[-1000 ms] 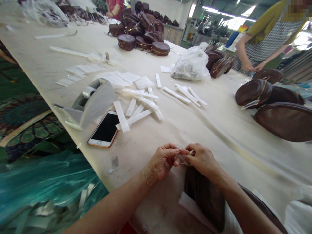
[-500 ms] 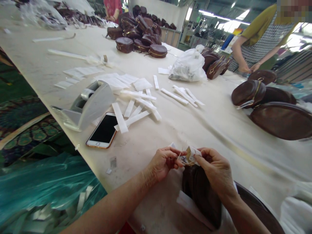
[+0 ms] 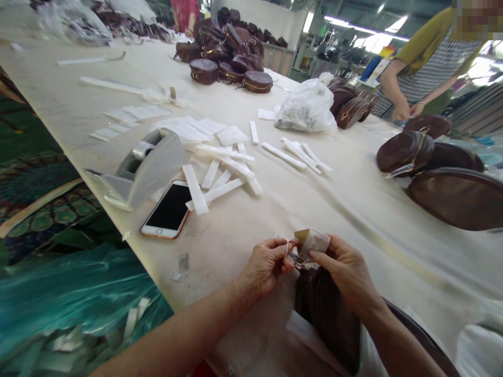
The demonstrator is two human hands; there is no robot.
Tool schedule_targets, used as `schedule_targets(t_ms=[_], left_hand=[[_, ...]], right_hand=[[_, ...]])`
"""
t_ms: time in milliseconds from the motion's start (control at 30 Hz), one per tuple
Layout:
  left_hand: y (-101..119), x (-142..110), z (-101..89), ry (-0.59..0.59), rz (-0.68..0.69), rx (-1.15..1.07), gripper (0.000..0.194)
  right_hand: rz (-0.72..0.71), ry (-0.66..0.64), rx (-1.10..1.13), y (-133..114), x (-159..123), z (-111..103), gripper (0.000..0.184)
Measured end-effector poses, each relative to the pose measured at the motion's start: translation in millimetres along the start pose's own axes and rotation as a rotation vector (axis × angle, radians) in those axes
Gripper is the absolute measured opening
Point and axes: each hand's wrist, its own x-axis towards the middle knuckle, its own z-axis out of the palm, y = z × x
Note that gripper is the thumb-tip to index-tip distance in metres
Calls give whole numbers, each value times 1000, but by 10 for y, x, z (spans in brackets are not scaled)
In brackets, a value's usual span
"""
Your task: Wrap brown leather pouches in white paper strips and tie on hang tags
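My left hand [image 3: 271, 263] is closed in a pinch on a thin pale string [image 3: 288, 248]. Between thumb and fingers, my right hand [image 3: 345, 267] grips a folded paper tag [image 3: 315, 242], white with a tan inner face. Both hands are just above the top end of a dark brown leather bag [image 3: 336, 319], which stands on the table near its front edge. Small metal hardware [image 3: 302, 265] shows at the bag's top, below the tag. A white strip [image 3: 310, 335] lies against the bag's left side. Whether the string is joined to the tag is hard to see.
A phone [image 3: 168, 209], a tape dispenser [image 3: 145, 162] and scattered white strips [image 3: 223, 180] lie left of my hands. Brown bags [image 3: 456, 196] sit at the right, with more piled [image 3: 223, 52] at the back. A clear plastic bag [image 3: 306, 107] stands mid-table. A co-worker [image 3: 428, 68] stands across at right.
The paper tag has turned and now shows more of its tan and white faces. My left hand has shifted slightly, with the string now looped upright at its fingertips. The view has moved slightly.
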Motion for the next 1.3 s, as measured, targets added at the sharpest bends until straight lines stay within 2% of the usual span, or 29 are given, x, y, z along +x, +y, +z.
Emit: schedule_targets(t_ms=[133, 233, 400, 500, 667, 833, 967, 1100, 1300], left_hand=[[-11, -3, 30, 51, 20, -11, 4], [-20, -13, 28, 50, 5, 2, 5], [-39, -19, -15, -11, 33, 36, 32], [-10, -9, -38, -21, 52, 1, 40], [68, -15, -59, -58, 37, -43, 31], [78, -78, -43, -49, 120, 17, 17], [84, -97, -29, -57, 127, 50, 13], [93, -61, -41, -71, 62, 43, 24], [45, -35, -22, -66, 52, 139, 27]], right_hand=[[-32, 122, -65, -4, -91, 41, 28], [-52, 154, -41, -8, -118, 55, 30], [-74, 168, -6, 13, -155, 44, 31], [-59, 176, 21, 31, -167, 28, 31], [29, 167, 91, 40, -123, 14, 24], [128, 176, 252, -14, -73, 11, 23], [121, 213, 291, -37, -75, 2, 25], [63, 157, 349, -12, -125, -6, 25], [-32, 102, 243, 8, -173, -2, 24]])
